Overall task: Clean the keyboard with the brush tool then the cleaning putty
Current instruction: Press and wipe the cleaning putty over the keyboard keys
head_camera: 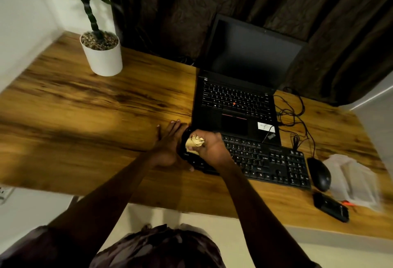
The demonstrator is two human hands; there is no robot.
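A: Head view, hands first. What does the right hand (209, 147) have?

B: Its fingers are curled round a crumpled, pale yellow lump of cleaning putty (194, 142), held down on the left end of the keyboard (276, 165).

A: And the left hand (168, 144)?

B: Flat, with the fingers straight and spread a little, pointing away from the person. It lies on the wooden desk (85, 119) right against the keyboard's left end and holds nothing. A thumb tip shows at the keyboard's near edge.

A: Where does the keyboard sit?

B: It is black and lies slantwise on the desk, just near of an open black laptop (238, 97) whose screen is dark. Its far edge touches or overlaps the laptop's front; I cannot tell which.

A: Further out?

B: A black mouse (319, 174) sits just right of the keyboard, and thin black cables (297, 114) loop on the desk right of the laptop. Right of the mouse lies clear plastic packaging (355, 178). Near of the mouse is a black oblong object (330, 207) with something small and orange beside it, too blurred to say whether it is the brush.

A: The left side?

B: A white pot (104, 59) with a green plant stands at the far left of the desk. A dark curtain (170, 12) hangs behind.
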